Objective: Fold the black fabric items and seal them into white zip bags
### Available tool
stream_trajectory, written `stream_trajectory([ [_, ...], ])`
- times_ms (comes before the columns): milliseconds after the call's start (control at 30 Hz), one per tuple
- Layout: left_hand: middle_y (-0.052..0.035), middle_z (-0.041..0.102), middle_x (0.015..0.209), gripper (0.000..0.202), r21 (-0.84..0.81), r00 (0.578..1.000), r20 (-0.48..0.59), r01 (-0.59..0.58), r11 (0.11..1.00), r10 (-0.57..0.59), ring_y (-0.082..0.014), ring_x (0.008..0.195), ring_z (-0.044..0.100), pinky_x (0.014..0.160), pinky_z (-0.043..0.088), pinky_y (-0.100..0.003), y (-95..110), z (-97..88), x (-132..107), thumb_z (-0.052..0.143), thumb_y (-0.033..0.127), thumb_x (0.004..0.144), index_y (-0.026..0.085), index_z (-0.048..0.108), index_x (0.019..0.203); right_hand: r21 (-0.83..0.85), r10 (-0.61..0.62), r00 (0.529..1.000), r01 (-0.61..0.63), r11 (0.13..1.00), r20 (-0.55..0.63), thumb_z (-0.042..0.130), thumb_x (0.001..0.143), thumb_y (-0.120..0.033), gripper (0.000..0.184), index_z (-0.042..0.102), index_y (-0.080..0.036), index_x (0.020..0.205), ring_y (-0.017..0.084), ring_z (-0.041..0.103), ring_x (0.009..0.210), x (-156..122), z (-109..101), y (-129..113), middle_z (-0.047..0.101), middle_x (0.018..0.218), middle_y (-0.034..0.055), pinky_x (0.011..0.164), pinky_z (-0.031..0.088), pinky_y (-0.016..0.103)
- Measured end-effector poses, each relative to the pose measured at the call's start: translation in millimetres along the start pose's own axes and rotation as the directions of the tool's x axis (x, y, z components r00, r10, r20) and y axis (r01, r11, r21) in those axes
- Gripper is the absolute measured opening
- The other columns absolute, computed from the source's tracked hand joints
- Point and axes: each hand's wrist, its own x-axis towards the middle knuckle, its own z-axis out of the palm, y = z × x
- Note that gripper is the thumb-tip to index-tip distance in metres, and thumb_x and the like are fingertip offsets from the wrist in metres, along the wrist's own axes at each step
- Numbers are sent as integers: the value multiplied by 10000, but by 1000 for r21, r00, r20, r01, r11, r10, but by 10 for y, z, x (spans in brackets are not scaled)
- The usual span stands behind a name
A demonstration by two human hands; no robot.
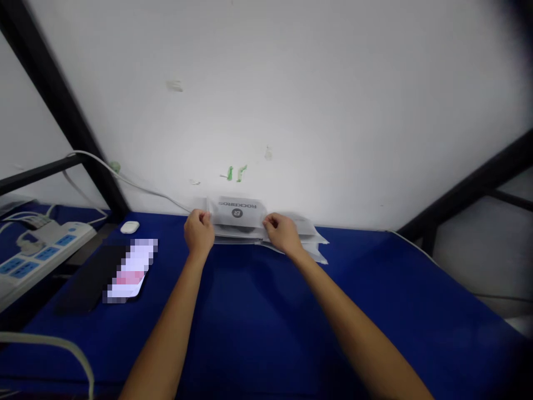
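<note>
Holding a ROCKBROS packet (237, 211) by both ends, at 12 o'clock on the blue surface (250, 311).
The left hand (199, 232) is closed in a pinch on the packet's left edge, and the right hand (283, 233) is pinched on its right edge. The packet tilts up against the white wall (291, 83), atop a stack of similar packets (312, 244) spreading toward 1 o'clock. At 10 o'clock lie a white earbud case (130, 226), a dark phone (89, 278) and, farther left, a power strip (37, 255).

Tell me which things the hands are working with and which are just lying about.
In use: printed packet, held by left hand and right hand; pile of packets under it.
Lying about: power strip, small white case, black phone, white cable.
</note>
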Motion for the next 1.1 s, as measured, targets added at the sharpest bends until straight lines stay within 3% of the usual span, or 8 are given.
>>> stream_trajectory([
  [333,-45,654,816,105,39,997,11,73,997,-73,-199,814,596,714,413,-290,-109,311,261,518,236,849,200,575,768,-91,68,998,-67,994,7,503,775,-160,161,650,-178,711,150,544,631,330,292,111,653,674,24,608,355,254],
  [567,-68,673,837,138,30,997,27,72,997,-73,-222,847,617,757,444,-318,-189,354,249,491,261,853,189,600,809,-91,100,995,-101,991,-8,527,777,-173,145,660,-174,719,155,580,671,343,341,149,677,712,33,630,382,253],
  [733,-102,689,966,180,-10,998,40,39,999,-39,-234,935,623,831,458,-333,-241,375,219,471,259,854,166,607,926,-68,94,995,-95,993,-23,535,783,-177,128,659,-184,751,154,599,712,310,372,142,689,755,27,675,404,253],
  [1100,-143,654,1036,254,-67,999,49,5,998,-2,-249,1031,596,947,437,-376,-306,388,183,472,254,829,130,594,1014,-60,64,997,-66,996,-49,513,852,-240,162,646,-175,919,152,597,684,212,370,146,674,768,27,668,416,256],
])
